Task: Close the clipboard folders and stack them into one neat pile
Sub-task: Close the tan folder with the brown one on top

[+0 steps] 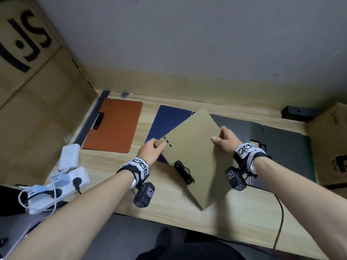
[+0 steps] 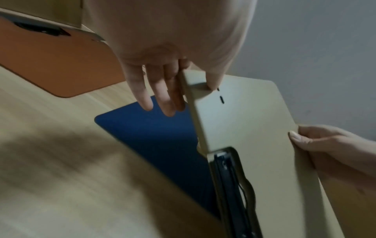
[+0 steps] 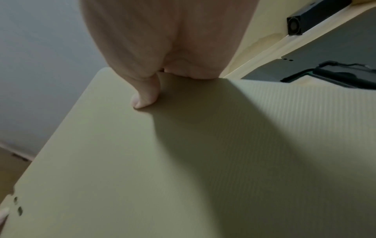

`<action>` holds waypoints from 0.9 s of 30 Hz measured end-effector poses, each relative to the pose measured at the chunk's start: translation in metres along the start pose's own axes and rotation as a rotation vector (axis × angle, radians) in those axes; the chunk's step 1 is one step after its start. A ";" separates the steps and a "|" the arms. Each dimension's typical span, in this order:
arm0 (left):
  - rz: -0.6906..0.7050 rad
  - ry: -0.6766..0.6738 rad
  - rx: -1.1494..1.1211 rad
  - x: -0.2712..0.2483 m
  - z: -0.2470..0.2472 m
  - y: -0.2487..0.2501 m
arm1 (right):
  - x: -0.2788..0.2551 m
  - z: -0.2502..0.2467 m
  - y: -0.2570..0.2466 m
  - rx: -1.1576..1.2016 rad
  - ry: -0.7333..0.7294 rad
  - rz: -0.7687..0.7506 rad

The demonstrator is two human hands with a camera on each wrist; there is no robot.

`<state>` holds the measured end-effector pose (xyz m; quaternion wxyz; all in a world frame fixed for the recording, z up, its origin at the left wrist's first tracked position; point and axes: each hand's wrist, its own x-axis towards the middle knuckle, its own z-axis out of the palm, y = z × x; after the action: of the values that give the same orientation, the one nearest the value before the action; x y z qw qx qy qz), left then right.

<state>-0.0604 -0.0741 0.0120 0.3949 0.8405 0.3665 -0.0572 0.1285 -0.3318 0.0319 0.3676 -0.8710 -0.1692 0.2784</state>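
Note:
A khaki clipboard folder (image 1: 191, 152) with a black clip (image 1: 183, 172) is closed and held tilted above the wooden table (image 1: 169, 209). My left hand (image 1: 156, 145) pinches its spine edge near the slots, thumb on top and fingers (image 2: 158, 96) underneath. My right hand (image 1: 221, 136) pinches the opposite edge, thumb (image 3: 144, 99) on the cover. A blue folder (image 1: 169, 119) lies on the table partly under it. An orange folder (image 1: 116, 124) lies closed at the back left. A dark grey folder (image 1: 281, 147) lies spread open at the right.
A white power strip (image 1: 62, 186) with plugs and a white adapter (image 1: 69, 156) sit at the table's left front. Cardboard boxes stand at the left (image 1: 37, 91) and right (image 1: 330, 143). A black box (image 1: 296, 113) sits by the wall. A cable (image 1: 279, 222) trails off the front edge.

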 end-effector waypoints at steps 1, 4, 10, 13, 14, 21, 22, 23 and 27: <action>-0.021 0.033 -0.110 0.004 -0.004 0.004 | 0.004 -0.004 -0.003 0.060 0.039 0.004; -0.090 0.006 -0.426 0.007 -0.007 0.020 | 0.010 -0.010 -0.021 0.214 0.168 -0.013; 0.024 0.005 -0.412 0.002 -0.006 0.045 | 0.027 0.005 -0.047 0.485 0.229 -0.086; 0.036 0.057 -0.391 0.007 -0.018 0.038 | 0.032 0.020 -0.059 0.499 0.255 -0.082; 0.024 0.071 -0.395 0.011 -0.022 0.032 | 0.035 0.026 -0.062 0.494 0.268 -0.081; -0.060 0.175 -0.496 0.052 -0.057 -0.005 | 0.048 0.068 -0.081 0.301 0.192 -0.024; -0.062 0.175 -0.497 0.060 -0.065 -0.012 | 0.052 0.076 -0.083 0.261 0.167 -0.005; -0.065 0.164 -0.488 0.068 -0.072 -0.018 | 0.057 0.086 -0.085 0.228 0.137 0.013; -0.118 0.122 -0.462 0.101 -0.103 -0.053 | 0.072 0.133 -0.101 0.221 0.020 0.123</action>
<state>-0.0426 0.0784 0.0104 0.5496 0.7071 0.4414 0.0560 0.0950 -0.1553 0.0039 0.4453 -0.8366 -0.0801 0.3089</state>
